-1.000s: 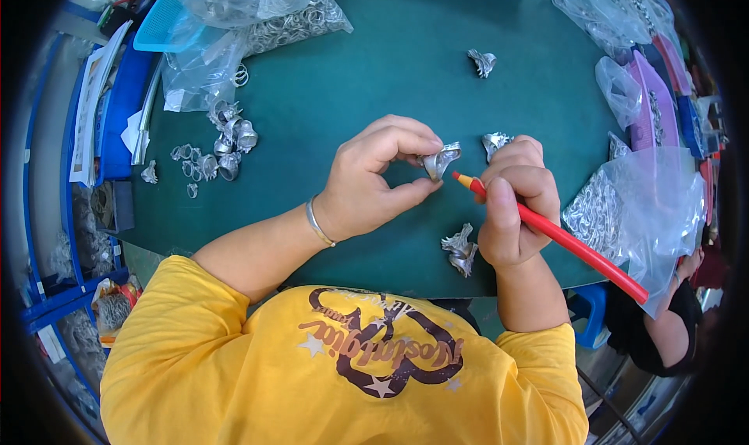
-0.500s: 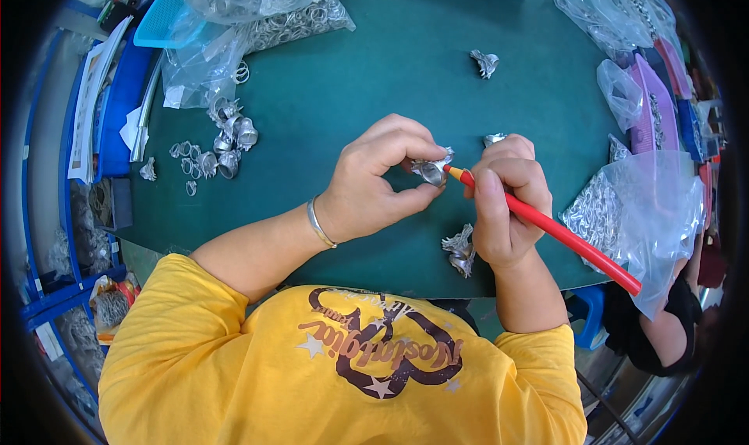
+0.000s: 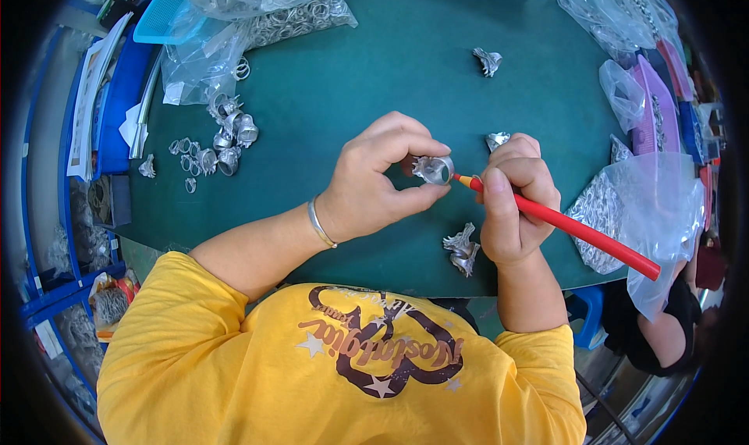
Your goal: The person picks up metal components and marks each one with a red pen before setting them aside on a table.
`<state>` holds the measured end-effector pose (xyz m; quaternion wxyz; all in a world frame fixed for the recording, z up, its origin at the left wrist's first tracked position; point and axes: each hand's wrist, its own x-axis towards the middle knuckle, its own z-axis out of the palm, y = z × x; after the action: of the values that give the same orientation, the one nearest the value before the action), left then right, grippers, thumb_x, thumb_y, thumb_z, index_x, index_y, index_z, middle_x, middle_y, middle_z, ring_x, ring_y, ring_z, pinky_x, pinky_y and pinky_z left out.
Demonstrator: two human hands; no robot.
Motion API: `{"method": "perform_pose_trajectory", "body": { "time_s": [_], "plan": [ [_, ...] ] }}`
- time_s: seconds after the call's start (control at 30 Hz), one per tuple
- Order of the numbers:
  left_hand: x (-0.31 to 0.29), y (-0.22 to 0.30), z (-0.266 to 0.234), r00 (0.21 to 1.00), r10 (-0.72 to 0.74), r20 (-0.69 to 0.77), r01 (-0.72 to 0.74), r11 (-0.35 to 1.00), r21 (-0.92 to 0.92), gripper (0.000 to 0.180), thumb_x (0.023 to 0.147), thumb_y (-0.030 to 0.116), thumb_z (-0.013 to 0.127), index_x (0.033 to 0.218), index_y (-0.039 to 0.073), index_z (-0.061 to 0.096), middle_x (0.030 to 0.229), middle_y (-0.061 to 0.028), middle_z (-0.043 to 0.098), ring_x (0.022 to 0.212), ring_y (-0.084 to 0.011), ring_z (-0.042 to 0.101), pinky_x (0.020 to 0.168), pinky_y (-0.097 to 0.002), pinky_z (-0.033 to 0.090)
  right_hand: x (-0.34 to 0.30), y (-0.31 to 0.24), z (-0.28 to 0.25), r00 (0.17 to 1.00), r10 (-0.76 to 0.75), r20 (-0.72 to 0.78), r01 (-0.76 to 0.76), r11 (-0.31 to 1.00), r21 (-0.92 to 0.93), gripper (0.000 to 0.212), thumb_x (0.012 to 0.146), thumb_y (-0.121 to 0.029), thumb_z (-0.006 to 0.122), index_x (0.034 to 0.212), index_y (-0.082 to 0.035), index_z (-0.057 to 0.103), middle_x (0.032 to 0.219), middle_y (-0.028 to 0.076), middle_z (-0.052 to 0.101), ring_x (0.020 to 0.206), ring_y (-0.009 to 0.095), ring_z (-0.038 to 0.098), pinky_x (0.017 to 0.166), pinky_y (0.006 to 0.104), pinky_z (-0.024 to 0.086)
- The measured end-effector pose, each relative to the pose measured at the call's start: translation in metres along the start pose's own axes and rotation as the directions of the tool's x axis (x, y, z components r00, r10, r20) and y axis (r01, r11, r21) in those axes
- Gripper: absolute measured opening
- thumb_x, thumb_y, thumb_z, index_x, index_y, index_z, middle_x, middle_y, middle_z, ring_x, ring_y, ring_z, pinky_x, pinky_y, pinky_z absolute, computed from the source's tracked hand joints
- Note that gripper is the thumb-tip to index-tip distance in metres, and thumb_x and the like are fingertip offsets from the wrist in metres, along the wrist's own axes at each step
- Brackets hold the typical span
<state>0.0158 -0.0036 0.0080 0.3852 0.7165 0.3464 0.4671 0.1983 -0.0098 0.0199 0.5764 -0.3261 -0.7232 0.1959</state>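
Between the thumb and forefinger of my left hand point(image 3: 388, 168) is a silver ring point(image 3: 434, 169) with a wide band and a jagged ornament, its round opening showing. My right hand point(image 3: 516, 197) grips a red pencil point(image 3: 587, 231) near its sharpened end. The pencil's red tip is close beside the ring's band; whether they touch I cannot tell. Partly behind my right fingers lies another silver ring point(image 3: 497, 140). Jagged silver rings point(image 3: 463, 249) rest left of my right wrist, and a single silver piece point(image 3: 488, 62) lies farther off.
Silver rings point(image 3: 228, 161) are heaped at the left of the green table point(image 3: 343, 78). Ring-filled plastic bags point(image 3: 300, 17) and a turquoise basket point(image 3: 158, 22) stand at the far left. On the right are a pink tray point(image 3: 644, 133) and a bag of silver chain-like pieces point(image 3: 601, 215).
The ring has been turned in my left fingers, so its opening now faces more to the right. My right hand and the pencil have shifted slightly right, drawing the tip back from the ornament.
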Motion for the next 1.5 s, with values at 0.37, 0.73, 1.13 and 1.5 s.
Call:
{"method": "perform_pose_trajectory", "body": {
  "time_s": [0.37,0.73,1.13,1.5],
  "plan": [
    [-0.001,0.002,-0.001,0.998,-0.066,-0.001,0.066,0.997,0.043,0.033,0.064,0.002,0.077,0.095,0.005,0.066,0.089,-0.0044,0.057,0.075,-0.011,0.056,0.062,-0.0216,0.045,0.0,-0.001,0.003,0.999,0.028,-0.042,-0.026,0.999,0.044,0.007,0.075,0.0,0.06,0.075,-0.003,0.053,0.066,0.009,0.055,0.057,0.021,0.05,0.066,0.0345,0.04],
    [0.0,0.004,-0.001,1.0,-0.013,0.014,0.012,0.998,0.069,0.032,0.064,0.0,0.076,0.094,0.004,0.065,0.088,-0.006,0.058,0.075,-0.0137,0.057,0.064,-0.0229,0.047,-0.001,0.001,0.002,0.998,0.059,-0.005,-0.059,0.998,-0.022,0.01,0.075,0.003,0.06,0.074,-0.003,0.052,0.066,0.008,0.054,0.057,0.022,0.05,0.061,0.033,0.039],
    [0.003,0.001,-0.008,0.834,-0.487,0.26,0.486,0.424,-0.764,0.025,0.089,0.009,0.06,0.111,0.001,0.05,0.097,-0.0171,0.064,0.079,-0.0218,0.066,0.069,-0.0293,0.056,0.01,0.0,0.003,0.937,0.348,-0.034,-0.332,0.916,0.225,0.013,0.085,0.0,0.062,0.096,-0.001,0.056,0.093,0.011,0.063,0.079,0.015,0.061,0.072,0.0265,0.05],
    [-0.007,-0.001,-0.008,0.895,-0.393,0.209,0.437,0.686,-0.582,0.016,0.09,0.01,0.059,0.101,0.0,0.053,0.086,-0.0132,0.066,0.069,-0.0182,0.066,0.063,-0.0275,0.054,0.007,0.01,0.005,0.887,0.423,0.186,-0.461,0.84,0.288,0.021,0.076,0.007,0.066,0.088,-0.003,0.052,0.082,0.008,0.062,0.073,0.013,0.061,0.066,0.0239,0.049]
  ]
}}
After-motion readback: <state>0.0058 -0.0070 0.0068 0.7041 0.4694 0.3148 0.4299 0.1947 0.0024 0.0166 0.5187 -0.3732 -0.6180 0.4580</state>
